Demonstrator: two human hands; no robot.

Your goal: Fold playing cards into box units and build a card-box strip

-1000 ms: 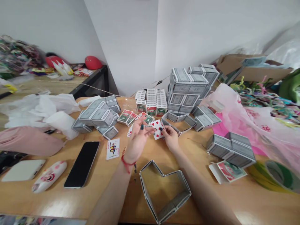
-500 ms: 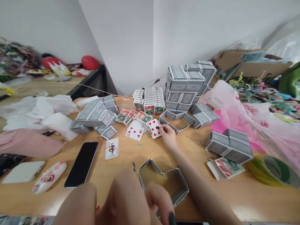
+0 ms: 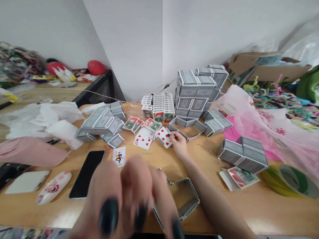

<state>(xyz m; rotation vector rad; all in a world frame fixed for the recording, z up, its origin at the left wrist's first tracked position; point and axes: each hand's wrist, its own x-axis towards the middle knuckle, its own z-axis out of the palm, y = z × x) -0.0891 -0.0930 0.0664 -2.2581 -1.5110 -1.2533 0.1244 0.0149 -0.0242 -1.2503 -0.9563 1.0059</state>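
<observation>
My right hand pinches the edge of a hearts playing card at the middle of the table. More hearts cards lie face up just left of it, partly under a green-and-red card box. Large and blurred in the foreground is my left hand, with bent fingers and dark nails; whether anything is in them cannot be made out. Behind it, partly covered, stands an open-topped, angular frame made of grey-backed cards. A joker card lies farther left.
Tall stacked grey card blocks stand at the back, beside rows of card boxes. More grey blocks are on the left, and others on the right. A phone and a yellow-green tape roll lie nearer.
My left hand has risen from the bottom edge and shows more of its nails, covering more of the frame, the phone and the joker. The card in my right hand has tilted slightly.
</observation>
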